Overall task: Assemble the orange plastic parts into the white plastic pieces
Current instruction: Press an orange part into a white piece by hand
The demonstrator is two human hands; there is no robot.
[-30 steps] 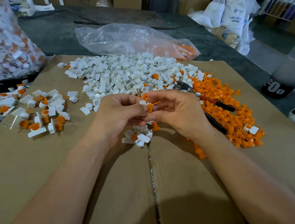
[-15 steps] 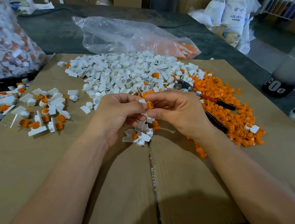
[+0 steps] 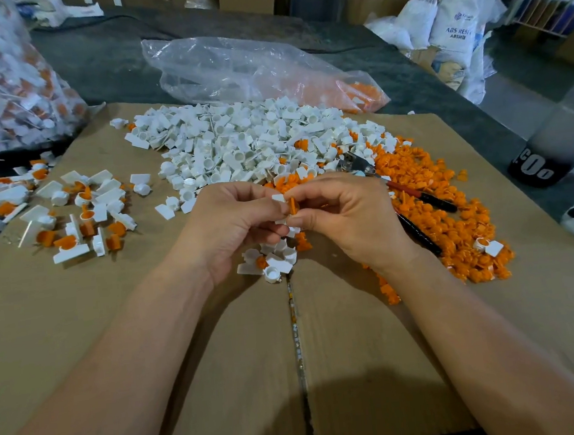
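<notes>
- The left hand (image 3: 235, 228) is held with its fingers curled in; a white piece (image 3: 278, 198) is pinched between its thumb and forefinger.
- The right hand (image 3: 347, 217) is likewise curled, and an orange part (image 3: 292, 206) is pinched at its fingertips and held against the white piece.
- The two hands are brought together fingertip to fingertip above the middle of the cardboard sheet (image 3: 80, 319); more white plastic is seen below the thumbs, but which hand grips it cannot be told.
- A small cluster of pieces (image 3: 272, 261) is seen on the cardboard just below the hands, at 6 o'clock.
- The white pile (image 3: 249, 144) is spread at 12 o'clock from the hands, and the orange pile (image 3: 447, 215) at 3 o'clock, the two merging where they meet.
- Pliers (image 3: 414, 193) with red and black handles are laid across the orange pile.
- Joined white-and-orange pieces (image 3: 82, 212) are scattered at 9 o'clock, well apart from the hands.
- A clear plastic bag (image 3: 250, 69) holding some orange parts is laid beyond the white pile.
- On a white sack (image 3: 456, 29) at 1 o'clock "ABS" is printed, followed by a word that looks like "RESIN"; the smaller line beneath cannot be read.
- White characters are carried on a black object (image 3: 532, 170) at 3 o'clock, but they are only partly visible and cannot be read with certainty.
</notes>
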